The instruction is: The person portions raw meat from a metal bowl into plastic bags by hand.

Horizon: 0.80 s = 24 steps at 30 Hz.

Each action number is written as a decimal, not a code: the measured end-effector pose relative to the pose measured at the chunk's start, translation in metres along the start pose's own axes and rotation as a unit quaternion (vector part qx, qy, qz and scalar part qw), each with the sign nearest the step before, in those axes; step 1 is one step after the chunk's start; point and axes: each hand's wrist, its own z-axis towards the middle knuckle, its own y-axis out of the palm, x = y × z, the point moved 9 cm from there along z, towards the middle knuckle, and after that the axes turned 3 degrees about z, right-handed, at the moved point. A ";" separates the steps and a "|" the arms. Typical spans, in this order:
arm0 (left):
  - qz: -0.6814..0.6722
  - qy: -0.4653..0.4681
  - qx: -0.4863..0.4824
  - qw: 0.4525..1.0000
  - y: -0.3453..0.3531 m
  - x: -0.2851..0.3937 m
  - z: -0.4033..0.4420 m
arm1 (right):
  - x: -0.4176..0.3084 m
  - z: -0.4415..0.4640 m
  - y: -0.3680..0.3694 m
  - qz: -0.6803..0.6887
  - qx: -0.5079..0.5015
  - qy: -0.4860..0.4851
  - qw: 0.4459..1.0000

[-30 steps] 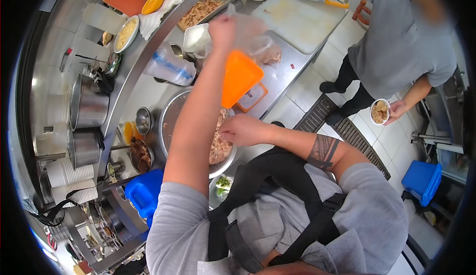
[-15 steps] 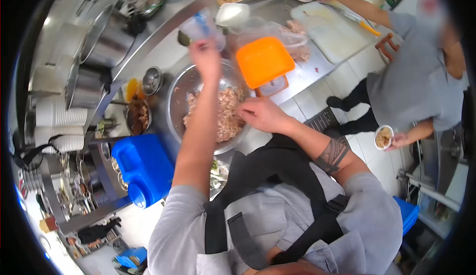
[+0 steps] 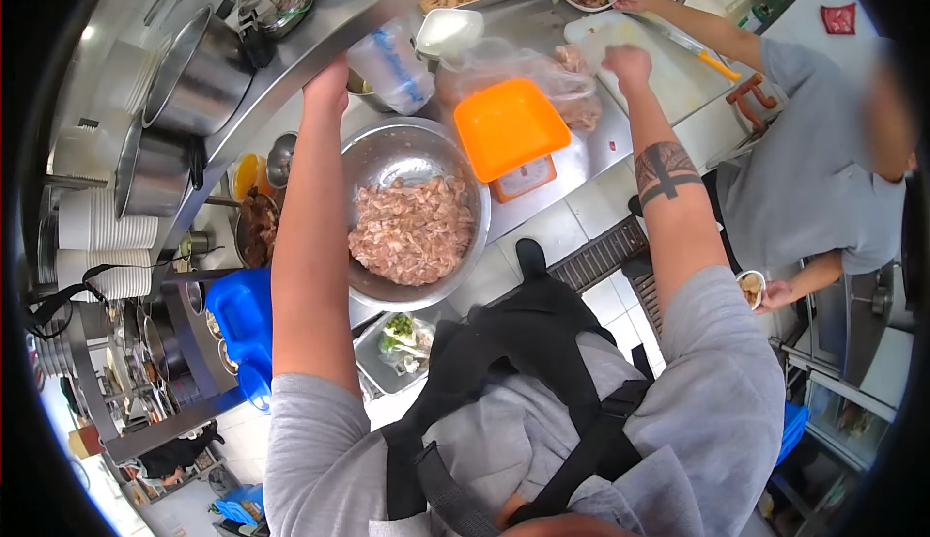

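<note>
Left hand [image 3: 326, 87]: positioned at the edge of the steel shelf [image 3: 358, 14], just beside the translucent plastic roll [image 3: 392, 67]. Finger state cannot be determined. Right hand [image 3: 628, 64]: over the near-left part of the cutting board [image 3: 668, 87], beside the clear bag [image 3: 572, 101]. Fingers appear curled inward; whether they enclose anything cannot be determined.

The plastic roll is near the rear edge of the table [image 3: 589, 171]; the mixing bowl [image 3: 373, 154] is at the front edge, holding cut raw meat [image 3: 417, 232].

Handling: the roll is probably light, soft and smooth; grasp around its middle. The bowl is likely stiff, heavy and slippery when wet; grip opposite sides of the rim.
</note>
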 end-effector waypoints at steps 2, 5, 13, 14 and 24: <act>0.009 0.011 0.020 1.000 -0.004 -0.007 0.003 | 0.024 0.000 -0.054 0.387 0.123 0.271 0.872; 0.023 0.063 0.057 0.996 -0.013 -0.012 0.013 | -0.008 0.005 -0.104 0.390 0.197 0.192 0.878; -0.035 0.062 0.068 0.995 -0.012 -0.024 0.004 | -0.088 -0.041 -0.102 0.404 0.041 0.082 0.910; -0.129 0.076 0.076 0.986 -0.014 -0.030 0.008 | -0.092 -0.049 -0.107 0.421 0.039 0.094 0.902; -0.401 -0.028 0.080 0.912 -0.025 -0.003 -0.001 | -0.179 -0.108 -0.150 0.511 0.041 -0.026 0.858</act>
